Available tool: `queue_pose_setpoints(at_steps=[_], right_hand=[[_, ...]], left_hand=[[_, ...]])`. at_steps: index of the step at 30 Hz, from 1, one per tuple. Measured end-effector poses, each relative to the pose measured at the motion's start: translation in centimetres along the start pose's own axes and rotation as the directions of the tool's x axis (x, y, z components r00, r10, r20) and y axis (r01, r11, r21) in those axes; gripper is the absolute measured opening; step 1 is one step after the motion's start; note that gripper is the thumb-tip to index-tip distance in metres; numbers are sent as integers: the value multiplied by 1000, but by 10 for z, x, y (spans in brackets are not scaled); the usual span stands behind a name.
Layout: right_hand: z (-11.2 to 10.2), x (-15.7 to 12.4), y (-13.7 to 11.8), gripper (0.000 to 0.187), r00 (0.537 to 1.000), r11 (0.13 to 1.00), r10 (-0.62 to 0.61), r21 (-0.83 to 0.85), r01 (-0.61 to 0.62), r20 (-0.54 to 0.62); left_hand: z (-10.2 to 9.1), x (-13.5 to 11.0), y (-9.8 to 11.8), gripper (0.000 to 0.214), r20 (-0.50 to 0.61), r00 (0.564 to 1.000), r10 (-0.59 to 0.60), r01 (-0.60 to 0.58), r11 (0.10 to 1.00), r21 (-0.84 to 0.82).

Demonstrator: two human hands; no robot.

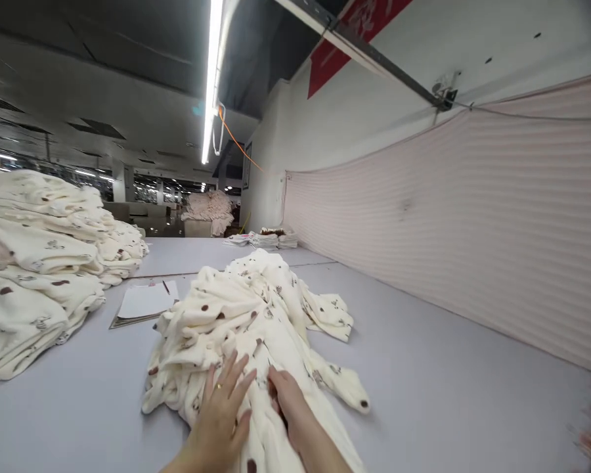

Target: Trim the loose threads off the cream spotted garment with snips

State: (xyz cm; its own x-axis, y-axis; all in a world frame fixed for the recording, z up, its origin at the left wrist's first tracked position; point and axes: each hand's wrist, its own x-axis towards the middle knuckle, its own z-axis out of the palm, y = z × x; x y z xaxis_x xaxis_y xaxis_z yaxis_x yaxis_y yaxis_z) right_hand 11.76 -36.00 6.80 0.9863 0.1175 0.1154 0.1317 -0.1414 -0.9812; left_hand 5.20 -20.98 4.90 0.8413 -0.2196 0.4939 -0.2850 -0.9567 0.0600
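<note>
- Long pale grey cutting table (pixel 448 368) runs beside a pink ribbed fabric wall (pixel 473 217).
- Heap of cream fleece garments with brown spots (pixel 256 309) lies mid-table.
- Left hand (pixel 224 410) rests flat, fingers spread, on it.
- Right hand (pixel 285 394) pinches a fold.

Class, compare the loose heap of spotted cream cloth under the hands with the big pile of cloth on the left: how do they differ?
The heap is crumpled and spread; the pile lies in flatter layers. The heap is lower, the pile taller. The left hand and right hand press the heap; nothing touches the pile. Both are cream with brown spots.
</note>
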Motion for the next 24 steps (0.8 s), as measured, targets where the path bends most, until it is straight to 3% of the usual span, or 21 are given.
queue_pose_setpoints(at_steps=[2,4,7,9,10,13,17,20,22,24], right_hand=[[-27,-16,-12,38,993,995,85,38,-88,77],[-54,-41,-22,31,987,993,104,44,-110,124],[-78,-82,-19,26,987,997,82,-22,-79,135],[-77,-98,-3,21,994,988,-8,-155,25,108],[-73,-101,7,21,997,977,-62,-204,69,41],[-55,-91,29,27,997,977,-68,-205,57,-48],[-49,-79,27,29,998,993,-52,-106,47,-41],[-66,-101,16,29,998,998,-58,-19,58,-17],[-80,-126,14,26,997,998,-58,17,57,57],[-90,-151,15,28,970,999,-21,-25,28,244]], left_hand=[[9,-28,17,57,-18,996,83,-84,993,-88],[26,-46,28,54,2,1000,25,-25,989,-146],[49,-48,34,58,139,988,-70,96,976,-194],[55,-36,33,57,251,965,-70,138,955,-263],[56,-28,32,54,295,953,-65,157,941,-299],[53,-4,25,52,359,930,-71,204,915,-349],[40,4,20,52,377,915,-142,290,883,-370],[13,-18,25,48,357,911,-206,356,829,-430],[-11,-42,35,41,316,912,-263,391,791,-470],[-32,-67,50,31,281,907,-315,419,748,-515]])
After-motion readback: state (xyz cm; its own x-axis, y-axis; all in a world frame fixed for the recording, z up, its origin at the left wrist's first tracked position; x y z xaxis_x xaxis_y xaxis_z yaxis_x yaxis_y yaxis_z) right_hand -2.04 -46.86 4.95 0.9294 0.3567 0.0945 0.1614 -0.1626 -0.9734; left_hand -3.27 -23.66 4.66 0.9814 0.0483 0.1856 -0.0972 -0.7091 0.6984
